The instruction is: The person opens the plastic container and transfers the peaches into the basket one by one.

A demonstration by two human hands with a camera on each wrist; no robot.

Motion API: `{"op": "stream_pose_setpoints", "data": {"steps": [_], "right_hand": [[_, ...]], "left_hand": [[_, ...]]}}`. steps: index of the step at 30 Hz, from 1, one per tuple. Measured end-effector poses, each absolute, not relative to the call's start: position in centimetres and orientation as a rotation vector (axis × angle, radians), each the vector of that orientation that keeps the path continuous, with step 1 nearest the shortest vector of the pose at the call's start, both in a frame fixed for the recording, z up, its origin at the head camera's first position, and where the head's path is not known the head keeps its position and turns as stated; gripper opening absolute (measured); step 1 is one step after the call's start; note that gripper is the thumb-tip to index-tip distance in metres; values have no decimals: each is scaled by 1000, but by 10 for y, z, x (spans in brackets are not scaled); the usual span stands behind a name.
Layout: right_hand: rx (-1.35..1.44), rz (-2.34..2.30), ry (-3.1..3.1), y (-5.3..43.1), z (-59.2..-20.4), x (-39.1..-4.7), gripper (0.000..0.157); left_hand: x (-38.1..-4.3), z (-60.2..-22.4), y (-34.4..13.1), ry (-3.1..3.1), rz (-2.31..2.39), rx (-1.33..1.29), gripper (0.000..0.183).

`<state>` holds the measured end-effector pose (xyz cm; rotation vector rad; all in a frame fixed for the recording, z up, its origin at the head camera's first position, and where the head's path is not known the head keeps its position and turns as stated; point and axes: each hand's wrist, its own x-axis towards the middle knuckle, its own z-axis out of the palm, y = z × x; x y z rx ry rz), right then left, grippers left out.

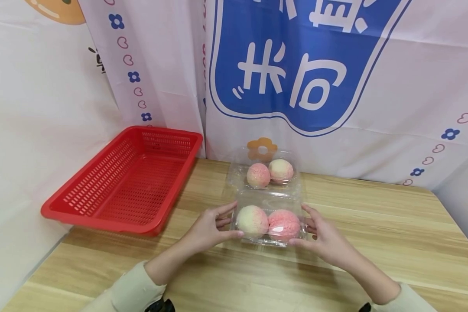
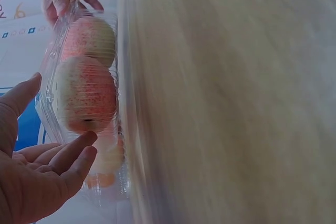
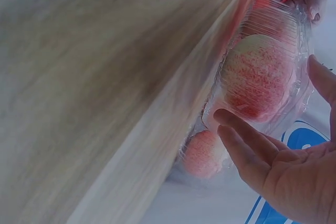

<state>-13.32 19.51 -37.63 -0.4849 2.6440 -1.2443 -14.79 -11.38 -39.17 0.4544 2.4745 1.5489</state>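
Both hands hold a clear plastic box (image 1: 263, 241) from its two short sides. Inside it sit two peaches, one cream and pink (image 1: 252, 222), one pinker (image 1: 284, 225). My left hand (image 1: 212, 229) has its thumb at the box's near left corner and its fingers along the left side. On the opposite side, my right hand (image 1: 323, 238) bends round the right end, thumb at the near edge. The left wrist view shows the left fingertips (image 2: 90, 142) low beside a peach (image 2: 86, 95). Thumb and fingers span the box's end in the right wrist view.
Just behind stands a second clear box (image 1: 239, 173) with two peaches (image 1: 258, 175). A red slatted basket (image 1: 140, 225) sits on the left of the wooden table (image 1: 374, 225). A printed cloth (image 1: 171, 86) hangs along the table's back edge.
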Motion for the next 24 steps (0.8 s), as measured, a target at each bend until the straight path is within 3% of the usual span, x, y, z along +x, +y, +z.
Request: {"op": "stream_pose_setpoints", "data": {"steps": [24], "right_hand": [[-482,-1200,2639,194,-384,-133,100]], "left_hand": [[-151,-396,-116,2443,1526,447,79]]}}
